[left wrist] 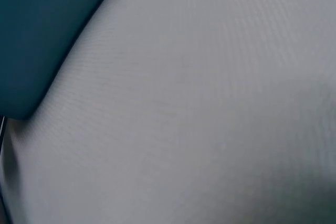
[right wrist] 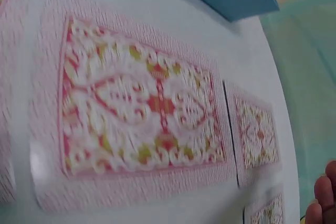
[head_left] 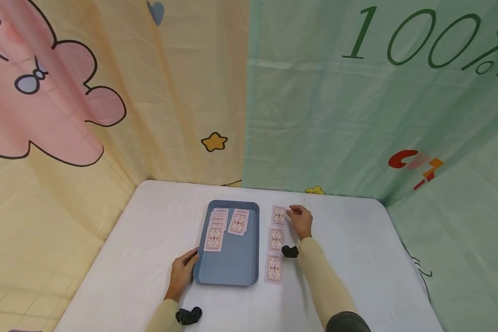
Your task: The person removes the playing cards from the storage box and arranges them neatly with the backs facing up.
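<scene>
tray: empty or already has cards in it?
Not empty. The blue tray holds face-down cards in its far half; the near half is bare. The exact count cannot be told, since some overlap. Three more cards lie outside, right of it.

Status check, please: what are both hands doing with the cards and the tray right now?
Left hand open, touching the blue tray at its near left corner. Right hand at the far card of three on the table; grip unclear. Nothing in the way.

Motion blur smears the nearest card [right wrist: 139, 111] in the right wrist view; only fingertips [right wrist: 323, 198] show at the frame edge. The tray [left wrist: 37, 35] is cropped.
</scene>
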`<state>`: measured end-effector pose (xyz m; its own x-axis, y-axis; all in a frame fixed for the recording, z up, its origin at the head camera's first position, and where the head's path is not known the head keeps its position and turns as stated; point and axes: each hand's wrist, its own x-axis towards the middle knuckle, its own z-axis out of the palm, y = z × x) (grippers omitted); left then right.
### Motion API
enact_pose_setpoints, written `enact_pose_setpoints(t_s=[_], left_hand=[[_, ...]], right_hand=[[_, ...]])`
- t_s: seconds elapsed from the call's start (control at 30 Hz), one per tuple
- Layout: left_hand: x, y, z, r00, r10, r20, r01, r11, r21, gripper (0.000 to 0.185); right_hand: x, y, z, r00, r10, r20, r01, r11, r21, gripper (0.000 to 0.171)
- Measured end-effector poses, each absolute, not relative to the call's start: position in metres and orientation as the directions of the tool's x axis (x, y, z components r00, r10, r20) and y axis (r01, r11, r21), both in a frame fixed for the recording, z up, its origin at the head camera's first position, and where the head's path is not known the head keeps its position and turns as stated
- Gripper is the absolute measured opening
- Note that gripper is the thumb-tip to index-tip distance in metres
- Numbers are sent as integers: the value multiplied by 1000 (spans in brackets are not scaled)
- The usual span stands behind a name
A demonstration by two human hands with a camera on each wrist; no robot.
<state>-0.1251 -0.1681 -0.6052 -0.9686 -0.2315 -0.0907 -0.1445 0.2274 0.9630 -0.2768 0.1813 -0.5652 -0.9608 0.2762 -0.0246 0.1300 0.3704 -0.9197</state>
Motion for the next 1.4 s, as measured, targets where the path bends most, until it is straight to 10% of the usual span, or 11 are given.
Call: enact_pose_setpoints(t_s=[0.57, 1.4], left_hand=[[-126, -168, -605, -966, -239, -98, -158, 247, 956, 36], [-126, -169, -604, -969, -229, -94, -154, 259, 954, 35]], right_hand=[[-249, 99, -550, -991, 38, 127, -112, 282, -953, 25], [-228, 25, -569, -990, -104, 91, -114, 242, -963, 28]])
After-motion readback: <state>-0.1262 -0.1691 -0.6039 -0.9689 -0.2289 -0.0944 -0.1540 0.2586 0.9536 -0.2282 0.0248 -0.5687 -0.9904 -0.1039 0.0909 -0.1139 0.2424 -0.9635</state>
